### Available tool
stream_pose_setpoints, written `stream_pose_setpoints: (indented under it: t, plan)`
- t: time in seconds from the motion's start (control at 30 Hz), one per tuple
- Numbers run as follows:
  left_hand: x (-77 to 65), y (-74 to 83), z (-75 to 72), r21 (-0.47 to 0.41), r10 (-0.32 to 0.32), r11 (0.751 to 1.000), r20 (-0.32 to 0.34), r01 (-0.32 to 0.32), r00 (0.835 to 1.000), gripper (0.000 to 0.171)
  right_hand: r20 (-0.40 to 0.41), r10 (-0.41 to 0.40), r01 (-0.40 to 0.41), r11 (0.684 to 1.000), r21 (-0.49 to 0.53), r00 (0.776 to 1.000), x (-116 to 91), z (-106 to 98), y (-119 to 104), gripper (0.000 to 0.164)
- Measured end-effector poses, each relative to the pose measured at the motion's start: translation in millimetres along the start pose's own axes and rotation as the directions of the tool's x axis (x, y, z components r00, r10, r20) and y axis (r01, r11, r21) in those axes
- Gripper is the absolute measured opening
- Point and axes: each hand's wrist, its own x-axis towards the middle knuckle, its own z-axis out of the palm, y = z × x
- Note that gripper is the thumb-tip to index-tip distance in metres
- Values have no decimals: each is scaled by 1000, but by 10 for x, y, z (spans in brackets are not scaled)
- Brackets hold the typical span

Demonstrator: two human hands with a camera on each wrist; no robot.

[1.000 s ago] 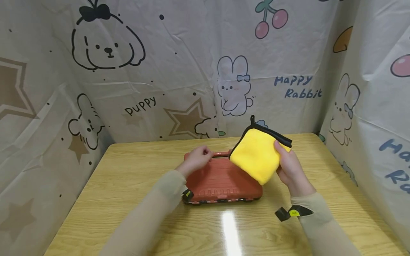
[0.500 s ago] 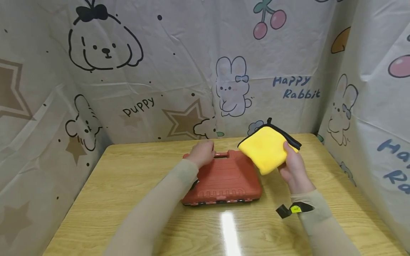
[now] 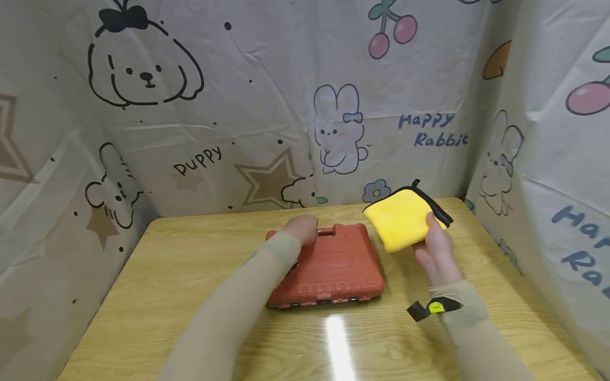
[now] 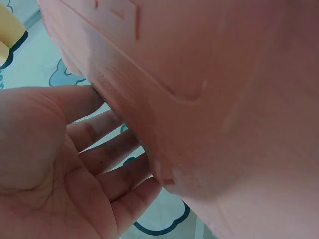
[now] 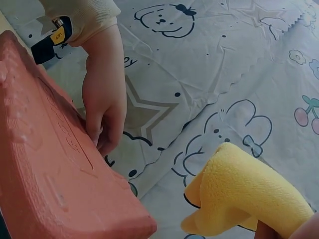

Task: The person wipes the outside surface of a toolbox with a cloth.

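Observation:
A red plastic carrying case (image 3: pixel 329 264) lies shut and flat on the table, its handle (image 3: pixel 326 232) toward the wall. My left hand (image 3: pixel 303 228) is at the left end of that handle side. In the left wrist view, the thumb and fingers of the left hand (image 4: pixel 75 149) meet the case's edge, their tips partly hidden behind it. My right hand (image 3: pixel 436 251) holds a folded yellow cloth (image 3: pixel 397 218) with black edging and a small loop above the table, right of the case. Its thumb lies on top of the cloth, with fingers underneath.
The wooden table (image 3: pixel 190 275) is enclosed at the back and sides by a printed white sheet (image 3: pixel 257 69) with cartoon animals. Both wrists carry a black strap; the right strap (image 3: pixel 445 305) has a yellow label. A light streak reflects near the table's front.
My left hand has turned over and shifted along the case's handle edge. The yellow cloth has moved right and tilted flatter in my right hand, off the case. The view has swung slightly right.

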Motion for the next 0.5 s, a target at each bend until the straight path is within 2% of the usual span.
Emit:
stream_pose_setpoints:
  t: [0.33,0.5]
  plan:
    - [97,38,-19,39,-48,998,83,45,995,25,-37,-27,27,1000,3,999,82,-40,-3,51]
    - [126,94,-27,45,-65,997,108,61,992,29,-55,-7,9,999,35,998,115,-71,-19,50]
